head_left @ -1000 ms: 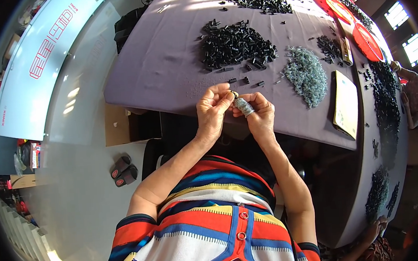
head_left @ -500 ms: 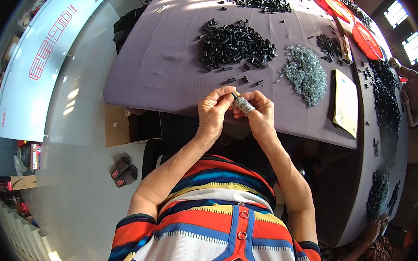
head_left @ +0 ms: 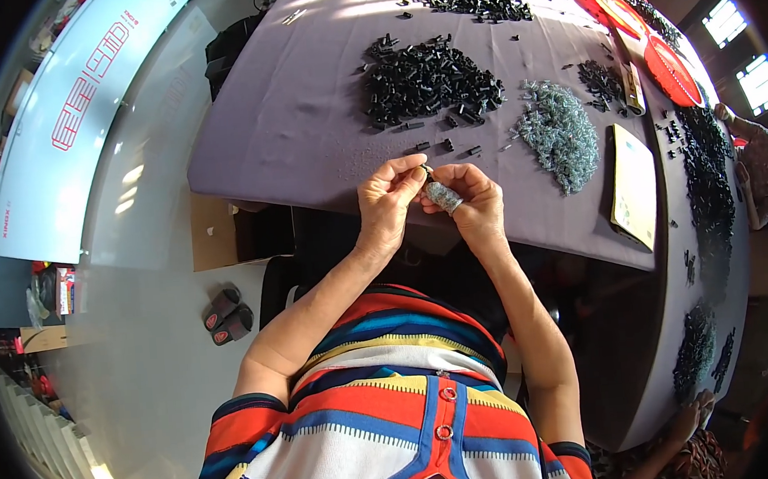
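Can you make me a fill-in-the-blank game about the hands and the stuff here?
1. The left hand and right hand are held close ____, not far apart.
2. The gray pile lies to the ____ of the big black pile nearest the hands.
3. The shirt has red, blue and yellow ____.

Missing words: together; right; stripes.

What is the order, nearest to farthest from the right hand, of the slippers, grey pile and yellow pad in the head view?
From the right hand:
1. grey pile, ahead and right on the table
2. yellow pad, farther right
3. slippers, left, on the floor
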The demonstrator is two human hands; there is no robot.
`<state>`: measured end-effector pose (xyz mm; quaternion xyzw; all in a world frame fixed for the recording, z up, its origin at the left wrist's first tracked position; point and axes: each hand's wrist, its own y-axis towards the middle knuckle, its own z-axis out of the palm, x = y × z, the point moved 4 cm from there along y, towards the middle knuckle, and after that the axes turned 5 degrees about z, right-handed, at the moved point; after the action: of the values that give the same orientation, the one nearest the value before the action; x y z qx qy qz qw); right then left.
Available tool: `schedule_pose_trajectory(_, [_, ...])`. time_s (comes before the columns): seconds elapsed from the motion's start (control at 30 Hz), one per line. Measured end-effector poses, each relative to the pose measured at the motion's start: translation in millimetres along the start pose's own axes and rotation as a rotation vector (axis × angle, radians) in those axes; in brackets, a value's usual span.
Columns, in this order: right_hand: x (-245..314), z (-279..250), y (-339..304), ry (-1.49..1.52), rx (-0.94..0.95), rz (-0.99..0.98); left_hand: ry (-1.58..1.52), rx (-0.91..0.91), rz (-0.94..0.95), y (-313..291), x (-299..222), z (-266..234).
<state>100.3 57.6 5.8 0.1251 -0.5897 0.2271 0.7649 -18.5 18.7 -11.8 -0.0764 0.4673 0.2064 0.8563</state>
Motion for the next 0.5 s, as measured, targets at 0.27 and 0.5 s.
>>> schedule_pose_trajectory(0.27, [-2,-3,-2,-0.211,-0.100,-0.059,0.071,0.114,-0.098,4,-7,2])
schedule_pose_trajectory(0.5, [12,-5,-3,-0.585,-0.102,-0.289,-0.096,0.154,-0.250,6,-8,-3])
